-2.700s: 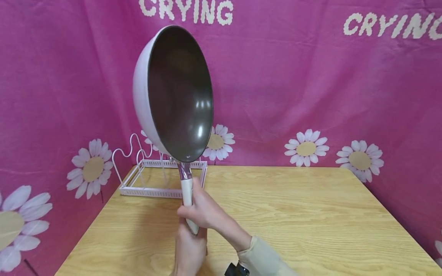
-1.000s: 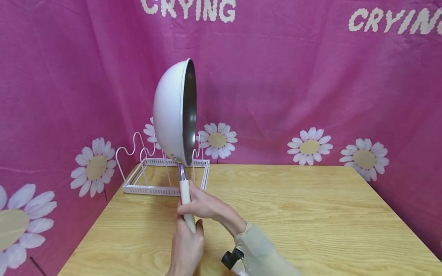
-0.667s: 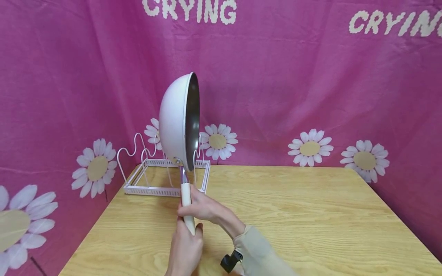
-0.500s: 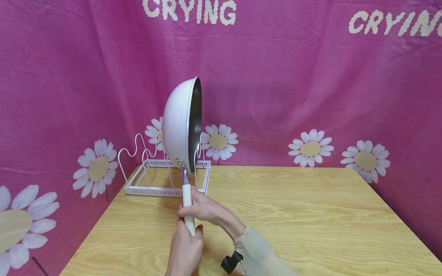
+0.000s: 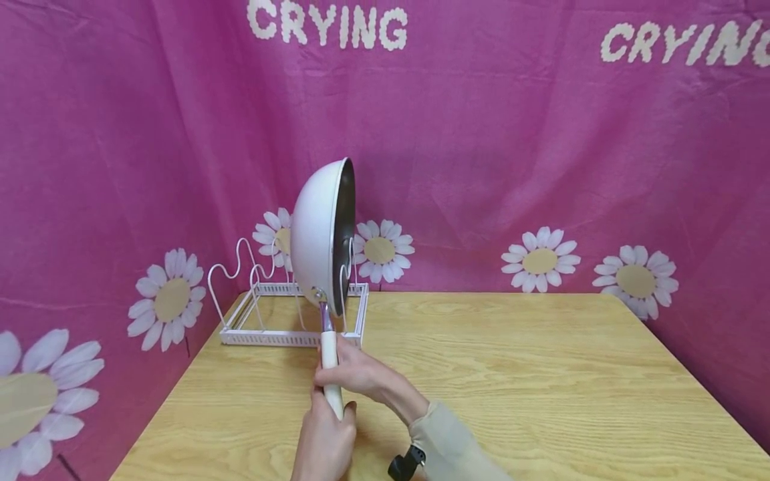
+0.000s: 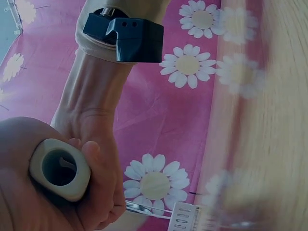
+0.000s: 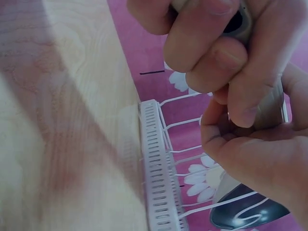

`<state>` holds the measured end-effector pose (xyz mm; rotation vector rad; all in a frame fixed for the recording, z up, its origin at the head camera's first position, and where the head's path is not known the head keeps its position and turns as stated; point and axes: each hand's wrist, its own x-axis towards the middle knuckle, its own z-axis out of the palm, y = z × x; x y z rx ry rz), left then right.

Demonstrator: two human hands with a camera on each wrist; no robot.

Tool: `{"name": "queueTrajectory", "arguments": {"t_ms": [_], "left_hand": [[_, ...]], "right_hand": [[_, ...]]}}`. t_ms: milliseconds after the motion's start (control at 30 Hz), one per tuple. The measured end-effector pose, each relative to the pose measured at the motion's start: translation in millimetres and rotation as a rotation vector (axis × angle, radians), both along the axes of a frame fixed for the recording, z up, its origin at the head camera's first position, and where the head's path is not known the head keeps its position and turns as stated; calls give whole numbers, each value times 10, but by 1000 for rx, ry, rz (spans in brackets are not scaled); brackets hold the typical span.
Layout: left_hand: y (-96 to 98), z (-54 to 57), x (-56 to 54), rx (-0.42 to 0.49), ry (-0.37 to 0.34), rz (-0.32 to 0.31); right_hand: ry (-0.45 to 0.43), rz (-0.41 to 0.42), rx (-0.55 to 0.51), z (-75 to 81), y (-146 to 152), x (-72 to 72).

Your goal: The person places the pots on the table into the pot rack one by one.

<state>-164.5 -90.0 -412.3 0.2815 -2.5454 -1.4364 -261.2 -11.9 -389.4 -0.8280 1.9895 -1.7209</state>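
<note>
A white wok [image 5: 315, 234] with a dark interior stands on edge over the rack, its open side facing right. Both hands grip its white handle [image 5: 329, 354], which points back toward me. My left hand [image 5: 325, 437] holds the handle's end; in the left wrist view the hollow handle end [image 6: 79, 175] shows in its grip. Further up, nearer the bowl, my right hand [image 5: 367, 374] wraps the handle. Below the bowl, the white wire rack [image 5: 271, 339] sits on the table, one wire divider crossing in front of the wok's rim. Whether the bowl touches the rack I cannot tell.
The rack stands at the back left of the wooden table [image 5: 511, 374], with several curved wires to the wok's left. A pink cloth [image 5: 457, 167] printed with daisies hangs behind and along the sides. A black wrist camera [image 5: 406, 462] is on the right forearm.
The wok has turned from showing me its dark interior to facing right, and has come down and slightly right among the rack's wires. Both hands have kept hold of the handle.
</note>
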Motion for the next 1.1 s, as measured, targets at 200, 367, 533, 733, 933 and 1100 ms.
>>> {"name": "queueTrajectory", "arguments": {"t_ms": [200, 367, 533, 733, 933, 1100], "left_hand": [[-16, -37, 11, -15, -33, -10], [-23, -56, 5, 1, -52, -27], [-27, -79, -1, 25, -62, -40], [-35, -114, 9, 1, -48, -34], [-41, -148, 15, 14, -63, -42], [-64, -164, 5, 30, -81, -58]], "right_hand": [[-48, 5, -5, -91, -8, -3], [-56, -14, 10, -127, -6, -3], [-54, -23, 14, -154, -12, -6], [-66, -30, 8, -210, -23, -18], [-66, -41, 26, -252, -25, -23], [-76, -50, 17, -273, -51, -20]]}}
